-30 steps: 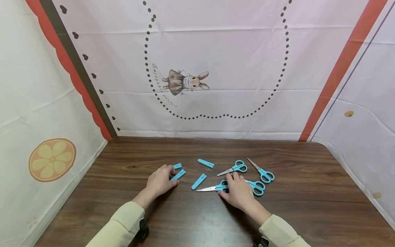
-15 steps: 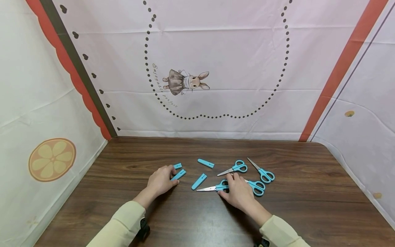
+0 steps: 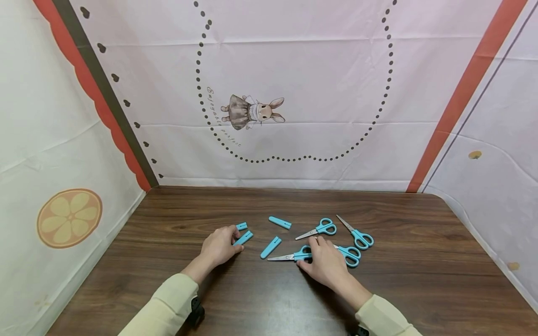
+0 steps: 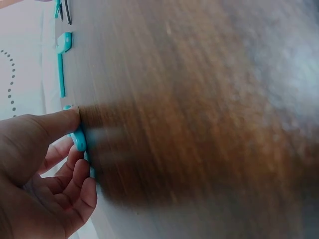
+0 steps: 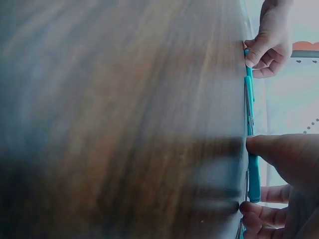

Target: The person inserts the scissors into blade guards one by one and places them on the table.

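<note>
While I watched remotely, the right hand (image 3: 324,262) gripped one pair of scissors (image 3: 291,257) by its handle (image 3: 298,255); I took that pair as reference. To its left, the left hand (image 3: 217,245) pinched a cap (image 3: 244,238). Three loose caps (image 3: 271,248) lay left of it or beyond its blade (image 3: 279,258); three other scissors (image 3: 352,256) lay right of it or beyond. Over the last second I recorded no displacement of hands, scissors or caps. I judged the work no further along: blade bare, held cap apart.
</note>
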Demonstrator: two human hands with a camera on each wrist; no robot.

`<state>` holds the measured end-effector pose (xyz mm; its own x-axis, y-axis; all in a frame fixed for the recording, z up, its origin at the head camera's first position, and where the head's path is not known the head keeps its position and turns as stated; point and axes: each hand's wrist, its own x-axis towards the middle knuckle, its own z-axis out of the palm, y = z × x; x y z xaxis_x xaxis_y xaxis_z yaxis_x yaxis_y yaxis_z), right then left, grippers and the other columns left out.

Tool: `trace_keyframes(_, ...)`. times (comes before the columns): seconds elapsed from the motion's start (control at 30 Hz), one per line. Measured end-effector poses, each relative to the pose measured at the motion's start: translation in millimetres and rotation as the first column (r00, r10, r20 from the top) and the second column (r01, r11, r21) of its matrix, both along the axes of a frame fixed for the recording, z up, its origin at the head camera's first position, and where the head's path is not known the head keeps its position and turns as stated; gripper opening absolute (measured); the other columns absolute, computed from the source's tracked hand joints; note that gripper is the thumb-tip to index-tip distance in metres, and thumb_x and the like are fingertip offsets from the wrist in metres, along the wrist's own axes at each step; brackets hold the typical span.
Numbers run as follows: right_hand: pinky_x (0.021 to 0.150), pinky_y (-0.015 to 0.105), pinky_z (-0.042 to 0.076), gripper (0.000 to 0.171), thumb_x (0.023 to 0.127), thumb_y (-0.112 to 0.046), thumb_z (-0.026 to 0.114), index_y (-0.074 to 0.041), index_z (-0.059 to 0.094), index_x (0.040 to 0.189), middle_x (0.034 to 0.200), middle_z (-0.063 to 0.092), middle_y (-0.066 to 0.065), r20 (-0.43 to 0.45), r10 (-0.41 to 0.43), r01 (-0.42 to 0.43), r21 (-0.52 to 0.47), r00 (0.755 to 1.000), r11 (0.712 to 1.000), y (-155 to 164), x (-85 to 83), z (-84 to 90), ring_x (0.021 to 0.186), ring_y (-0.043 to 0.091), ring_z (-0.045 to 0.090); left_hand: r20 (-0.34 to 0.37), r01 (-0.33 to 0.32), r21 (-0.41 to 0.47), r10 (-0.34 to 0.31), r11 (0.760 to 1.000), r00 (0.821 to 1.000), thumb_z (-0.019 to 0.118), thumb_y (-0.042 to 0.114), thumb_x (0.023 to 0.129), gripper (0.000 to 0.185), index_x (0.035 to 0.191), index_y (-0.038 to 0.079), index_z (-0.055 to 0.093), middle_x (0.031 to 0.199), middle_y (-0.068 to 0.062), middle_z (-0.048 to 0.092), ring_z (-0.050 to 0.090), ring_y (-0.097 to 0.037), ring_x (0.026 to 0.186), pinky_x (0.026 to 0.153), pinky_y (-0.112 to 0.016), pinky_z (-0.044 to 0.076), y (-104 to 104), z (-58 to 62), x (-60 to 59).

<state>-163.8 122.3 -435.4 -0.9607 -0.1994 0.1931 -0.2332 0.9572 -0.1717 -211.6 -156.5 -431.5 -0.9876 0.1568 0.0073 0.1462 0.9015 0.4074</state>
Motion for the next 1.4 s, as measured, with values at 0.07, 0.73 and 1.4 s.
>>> trace_keyframes(0.07,0.06,0.036,0.046,0.051,0.072,-0.048,0.072,-0.009,0.056,0.101,0.092,0.056,0.008,-0.006,0.001,-0.001,0.0,1.0,1.0,-0.1,0.2,0.3,0.08,0.025,0.055,0.002,-0.002,0.0,0.002,1.0,1.0,0.076,0.028,0.075,0.025,0.09,0.015,0.061,0.073,0.004,0.055,0.048,-0.011,0.059,0.05,-0.028,0.036,0.1,0.3,0.0)
trace_keyframes(0.73,0.053,0.032,0.043,0.049,0.073,-0.045,0.073,-0.008,0.056,0.101,0.083,0.055,0.004,-0.036,0.004,-0.004,0.007,0.999,1.0,1.1,1.0,1.9,0.071,0.021,0.055,-0.043,-0.004,-0.065,0.002,0.998,0.999,0.076,0.024,0.073,0.018,0.087,0.017,0.067,0.073,0.005,0.055,0.049,-0.01,0.06,0.049,-0.027,0.037,0.5,3.5,2.1)
trace_keyframes(1.4,0.057,0.033,0.044,0.047,0.072,-0.042,0.073,-0.008,0.058,0.101,0.089,0.056,0.007,-0.079,0.004,-0.005,-0.002,0.997,1.0,5.0,0.4,-0.8,0.076,0.021,0.055,-0.101,-0.011,-0.086,0.002,0.996,0.995,0.069,0.022,0.076,0.012,0.086,0.015,0.066,0.072,0.005,0.052,0.045,-0.011,0.058,0.047,-0.027,0.035,-8.4,2.3,2.5)
